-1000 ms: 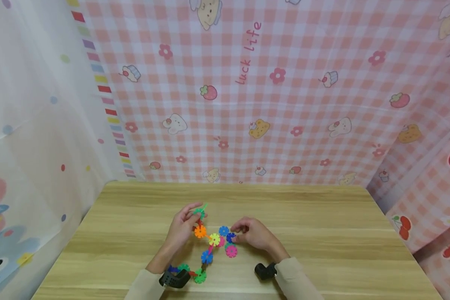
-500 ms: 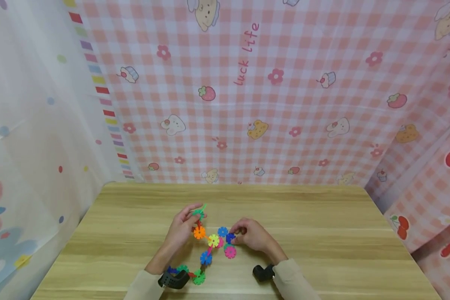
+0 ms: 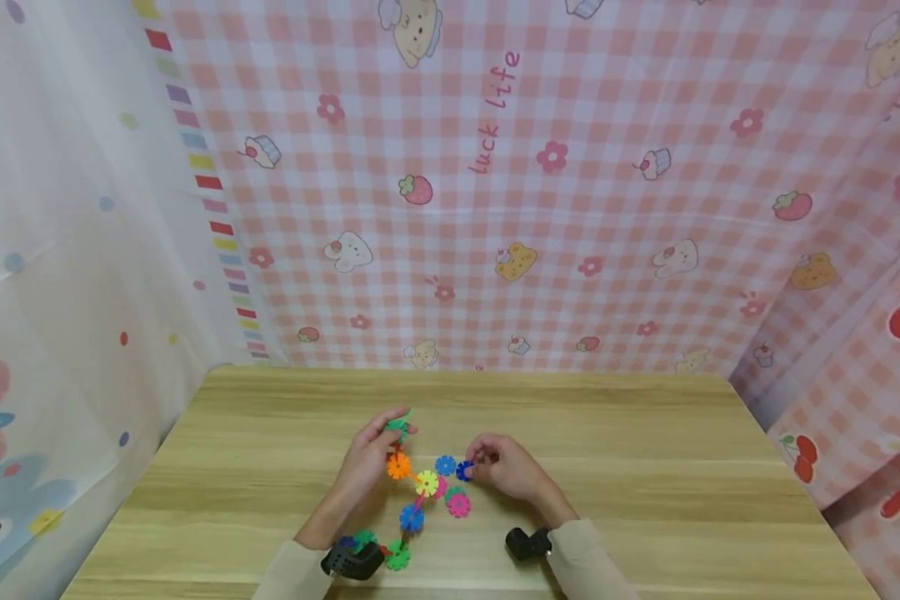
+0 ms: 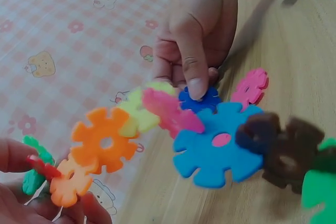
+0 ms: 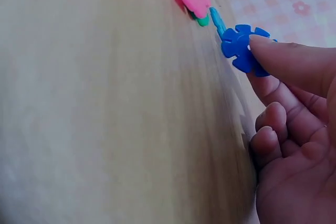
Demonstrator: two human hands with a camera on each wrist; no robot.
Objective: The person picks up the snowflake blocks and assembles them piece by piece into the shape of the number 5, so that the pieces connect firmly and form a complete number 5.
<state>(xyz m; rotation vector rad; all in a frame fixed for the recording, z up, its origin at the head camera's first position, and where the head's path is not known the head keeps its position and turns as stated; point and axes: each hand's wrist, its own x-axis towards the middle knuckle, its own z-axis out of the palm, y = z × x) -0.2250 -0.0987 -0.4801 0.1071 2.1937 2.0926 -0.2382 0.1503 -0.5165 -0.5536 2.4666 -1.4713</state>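
Note:
Flower-shaped interlocking plastic discs are joined in a chain running down from my left hand [image 3: 362, 460]. That hand pinches a green disc [image 3: 397, 428] at the chain's upper end. Below it come an orange disc [image 3: 398, 466], a yellow disc [image 3: 427, 483], a blue disc [image 3: 412, 518] and a lower green disc [image 3: 397, 556]. My right hand [image 3: 512, 468] pinches a dark blue disc [image 5: 242, 48] between thumb and finger. Right beside that disc is a light blue disc [image 3: 446, 465]; whether the two are joined, I cannot tell.
A pink disc [image 3: 459, 503] lies on the wooden table [image 3: 645, 467], partly over a green one. Black wrist cameras sit on the left [image 3: 352, 560] and right [image 3: 528, 544] wrists; the left one covers part of the chain. A checked curtain [image 3: 607, 208] hangs behind the table.
My right hand has shifted the dark blue disc slightly up and right, away from the pink disc. My left hand stays nearly still, holding the green disc.

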